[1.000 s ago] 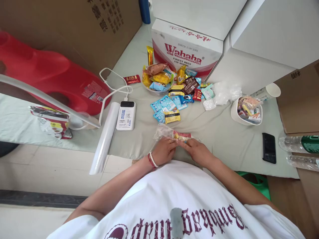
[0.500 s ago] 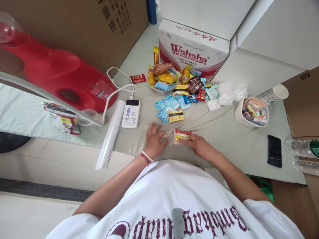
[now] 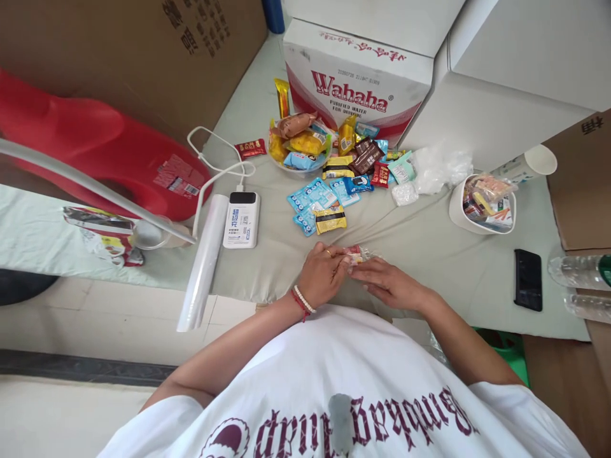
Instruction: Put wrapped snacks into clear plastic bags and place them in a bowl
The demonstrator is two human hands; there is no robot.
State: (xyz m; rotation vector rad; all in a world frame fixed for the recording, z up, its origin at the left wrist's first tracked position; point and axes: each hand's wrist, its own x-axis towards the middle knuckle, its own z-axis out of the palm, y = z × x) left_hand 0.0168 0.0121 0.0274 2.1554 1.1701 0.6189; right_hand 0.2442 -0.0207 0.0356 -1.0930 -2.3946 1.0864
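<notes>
Left hand [image 3: 323,275] curled, right hand [image 3: 387,285] flat, fingertips touching.

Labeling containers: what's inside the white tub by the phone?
The white tub holds wrapped snack packets, some poking above its rim. Whatever lies beneath them is covered.

Left hand [image 3: 324,275] and right hand [image 3: 389,284] hide most of the snack packet [image 3: 357,253].

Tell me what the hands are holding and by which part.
A snack bag: the left hand pinches its left end, the right hand rests fingers on its near edge.
</notes>
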